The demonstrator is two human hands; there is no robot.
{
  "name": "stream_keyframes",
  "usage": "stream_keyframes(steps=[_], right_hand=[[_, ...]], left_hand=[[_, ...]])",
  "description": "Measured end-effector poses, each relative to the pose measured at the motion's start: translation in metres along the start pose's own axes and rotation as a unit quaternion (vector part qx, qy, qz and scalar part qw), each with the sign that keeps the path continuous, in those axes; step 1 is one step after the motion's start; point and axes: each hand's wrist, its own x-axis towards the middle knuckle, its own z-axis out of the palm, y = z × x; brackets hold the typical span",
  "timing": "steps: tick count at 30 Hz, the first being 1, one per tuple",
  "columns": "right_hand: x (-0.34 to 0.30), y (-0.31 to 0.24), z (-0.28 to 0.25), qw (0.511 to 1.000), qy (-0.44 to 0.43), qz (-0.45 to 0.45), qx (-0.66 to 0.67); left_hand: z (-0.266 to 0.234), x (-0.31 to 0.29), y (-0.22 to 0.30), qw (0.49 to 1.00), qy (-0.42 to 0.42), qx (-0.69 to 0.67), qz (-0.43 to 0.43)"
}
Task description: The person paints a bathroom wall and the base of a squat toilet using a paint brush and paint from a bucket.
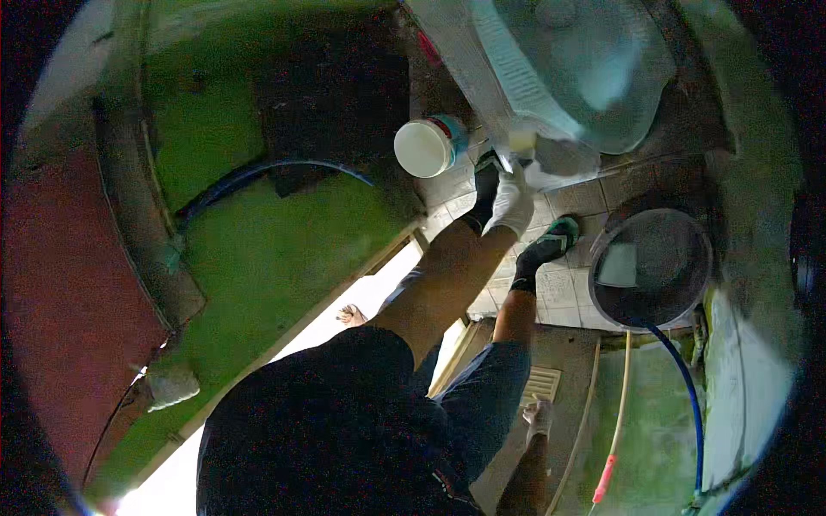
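Pale yellow block [521,141], squarish, blurred, just beyond gloved left hand [514,205]; cannot tell whether fingers pinch it.

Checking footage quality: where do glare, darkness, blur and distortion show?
Head view: glare burns out the white strip beside the green surface; darkness swallows detail in the black cloth garment; the pale item near the white-gloved left hand looks blurred; the red-brown surface looks bowed near the rim.
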Motion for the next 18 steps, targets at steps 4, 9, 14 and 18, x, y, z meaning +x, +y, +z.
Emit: stream_keyframes(steps=[4, 9, 14, 18], right_hand=[[0.032, 0.009, -0.013, 0.995, 0.07, -0.014, 0.071], [-0.016, 0.008, 0.037, 0.988, -0.042, -0.04, -0.146], [0.039, 0.02, -0.012, 0.999, 0.026, 0.037, 0.026], [0.034, 0.035, 0.003, 0.989, -0.103, -0.08, -0.075]], left_hand=[[-0.005, -0.039, 0.072, 0.891, 0.147, 0.429, -0.032], [0.029, -0.071, 0.047, 0.917, 0.178, 0.35, -0.073], [-0.021, -0.047, 0.06, 0.968, 0.141, 0.206, -0.028], [-0.022, -0.082, 0.05, 0.986, 0.077, 0.148, 0.006]])
